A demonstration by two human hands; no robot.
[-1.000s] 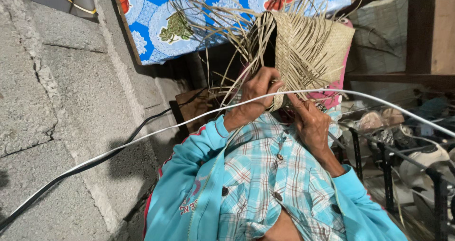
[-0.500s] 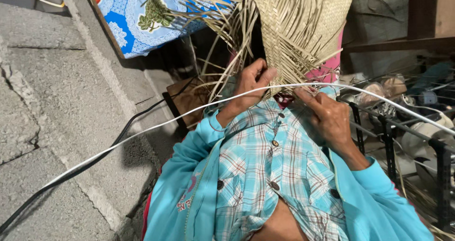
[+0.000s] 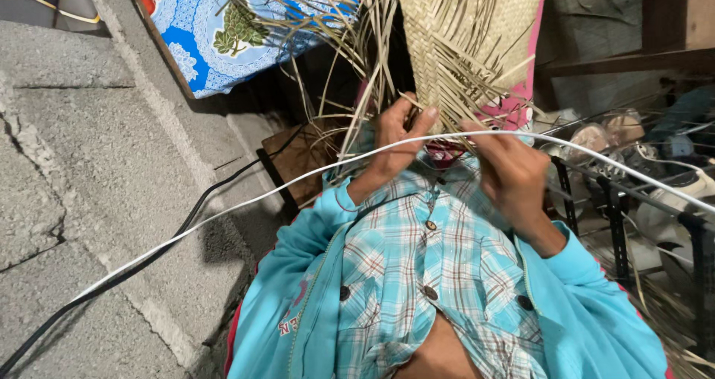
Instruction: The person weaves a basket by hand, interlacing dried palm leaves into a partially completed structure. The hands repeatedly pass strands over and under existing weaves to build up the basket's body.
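A half-woven mat of pale dry leaf strips (image 3: 462,36) hangs in front of me, with loose strips (image 3: 320,44) fanning out to its left. My left hand (image 3: 398,137) pinches strips at the mat's lower left edge, thumb up against the weave. At the lower middle edge my right hand (image 3: 510,174) has its fingers curled around other strips. Both wrists come out of turquoise sleeves (image 3: 298,267) over a checked blue shirt (image 3: 424,275).
A white cable (image 3: 246,204) crosses the view in front of my hands, beside a black cable (image 3: 201,208). Rough concrete (image 3: 82,170) lies to the left, a blue patterned cloth (image 3: 216,29) at the top. Dark metal racks with shoes (image 3: 655,193) stand at the right.
The view has tilted, so the mat and hands sit higher in frame. My left thumb has shifted up on the strips; my right hand has drawn slightly down and right.
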